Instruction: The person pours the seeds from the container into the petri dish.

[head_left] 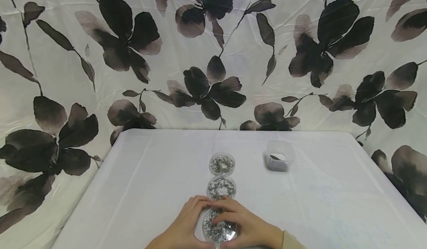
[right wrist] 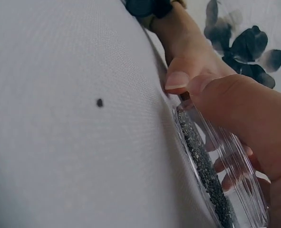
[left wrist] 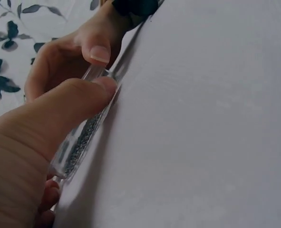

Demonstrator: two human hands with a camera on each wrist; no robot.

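Nearest the table's front edge lies a round clear petri dish (head_left: 209,231), its bottom spread with small dark grains. My left hand (head_left: 187,221) curves round its left side, thumb at the near rim. From the right, my right hand (head_left: 248,223) grips the same dish, its fingers reaching over the top. The two thumbs almost meet at the near edge. In the left wrist view the left thumb presses the dish's side wall (left wrist: 78,142). The right wrist view shows the dark grain layer (right wrist: 202,166) lying low inside, beneath the clear upper wall.
Two more grain-filled dishes, a middle one (head_left: 221,186) and a far one (head_left: 222,164), line up beyond the hands. A small clear plastic box (head_left: 277,164) with dark contents stands at the back right. One dark speck (right wrist: 100,102) lies on the white cloth.
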